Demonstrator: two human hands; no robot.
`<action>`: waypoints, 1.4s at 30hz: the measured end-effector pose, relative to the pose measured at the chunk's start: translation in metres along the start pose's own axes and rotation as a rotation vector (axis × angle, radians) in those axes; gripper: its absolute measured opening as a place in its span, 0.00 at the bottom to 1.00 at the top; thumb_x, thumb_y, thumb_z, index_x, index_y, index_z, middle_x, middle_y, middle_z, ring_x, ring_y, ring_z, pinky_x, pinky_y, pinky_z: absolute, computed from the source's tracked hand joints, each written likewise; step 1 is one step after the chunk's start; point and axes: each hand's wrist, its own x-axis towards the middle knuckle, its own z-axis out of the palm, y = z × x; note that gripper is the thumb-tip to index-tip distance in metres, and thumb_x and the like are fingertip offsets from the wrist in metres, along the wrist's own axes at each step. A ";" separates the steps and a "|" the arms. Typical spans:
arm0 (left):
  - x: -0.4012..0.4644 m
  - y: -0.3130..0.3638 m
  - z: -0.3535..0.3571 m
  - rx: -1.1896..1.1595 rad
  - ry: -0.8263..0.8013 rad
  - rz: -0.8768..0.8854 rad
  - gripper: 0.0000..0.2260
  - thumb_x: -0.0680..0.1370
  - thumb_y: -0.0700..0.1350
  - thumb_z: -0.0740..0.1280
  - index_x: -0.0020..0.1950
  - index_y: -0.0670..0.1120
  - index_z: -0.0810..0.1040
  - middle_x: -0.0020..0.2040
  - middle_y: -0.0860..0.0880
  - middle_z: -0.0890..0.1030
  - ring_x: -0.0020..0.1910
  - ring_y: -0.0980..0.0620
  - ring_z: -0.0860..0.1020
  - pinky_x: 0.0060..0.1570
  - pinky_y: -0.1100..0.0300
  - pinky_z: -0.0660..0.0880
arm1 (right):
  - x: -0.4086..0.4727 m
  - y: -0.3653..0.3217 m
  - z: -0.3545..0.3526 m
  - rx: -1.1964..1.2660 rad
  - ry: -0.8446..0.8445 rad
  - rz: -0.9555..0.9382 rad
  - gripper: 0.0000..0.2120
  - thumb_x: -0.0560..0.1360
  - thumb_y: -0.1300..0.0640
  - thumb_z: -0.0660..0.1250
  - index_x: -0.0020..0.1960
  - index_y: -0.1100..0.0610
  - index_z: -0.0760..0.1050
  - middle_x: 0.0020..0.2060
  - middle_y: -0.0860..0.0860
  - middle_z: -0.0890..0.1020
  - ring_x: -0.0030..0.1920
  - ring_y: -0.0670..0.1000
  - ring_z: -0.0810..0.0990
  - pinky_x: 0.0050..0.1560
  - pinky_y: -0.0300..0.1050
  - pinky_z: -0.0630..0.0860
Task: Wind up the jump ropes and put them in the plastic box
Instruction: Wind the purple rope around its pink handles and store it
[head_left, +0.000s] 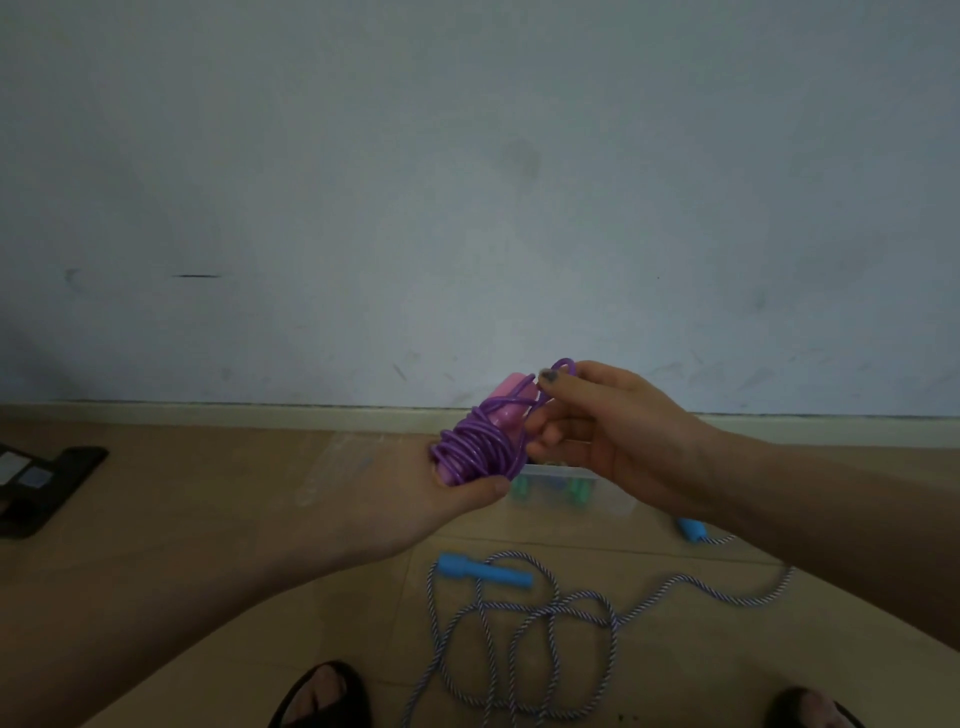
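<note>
At centre frame, the left hand (457, 483) gripped the wound purple jump rope (475, 441) while the right hand (613, 431) pinched its end loop, both hiding most of the plastic box (597, 491); below lay a blue-handled rope (545, 623) on the floor (208, 519).

A: What blocks the way down to the plastic box (582, 486)?

B: Both hands and the purple rope bundle (475, 441) hang right over it.

A: And nearer than the box?

B: The blue-handled rope (524, 623) sprawls in loops there; left of the box, bare floor (218, 499).
</note>
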 end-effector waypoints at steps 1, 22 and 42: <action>0.001 0.000 0.000 -0.016 0.002 -0.012 0.10 0.73 0.59 0.71 0.36 0.56 0.78 0.34 0.53 0.80 0.30 0.62 0.74 0.33 0.68 0.67 | 0.000 -0.001 0.000 -0.022 -0.002 -0.016 0.12 0.79 0.58 0.66 0.57 0.65 0.73 0.40 0.63 0.81 0.35 0.54 0.79 0.43 0.48 0.82; 0.009 0.014 -0.006 0.097 -0.120 -0.068 0.12 0.73 0.65 0.67 0.51 0.61 0.76 0.45 0.59 0.81 0.43 0.68 0.77 0.39 0.72 0.69 | 0.000 0.001 0.000 -0.603 0.100 -0.409 0.08 0.79 0.56 0.67 0.45 0.60 0.73 0.29 0.55 0.82 0.26 0.50 0.77 0.32 0.45 0.76; 0.013 0.023 -0.015 0.029 0.057 0.195 0.27 0.70 0.56 0.76 0.62 0.57 0.65 0.43 0.57 0.81 0.38 0.61 0.81 0.34 0.67 0.75 | -0.011 -0.011 0.015 -0.534 0.027 -0.471 0.09 0.81 0.58 0.63 0.47 0.64 0.69 0.32 0.57 0.82 0.28 0.51 0.77 0.35 0.42 0.76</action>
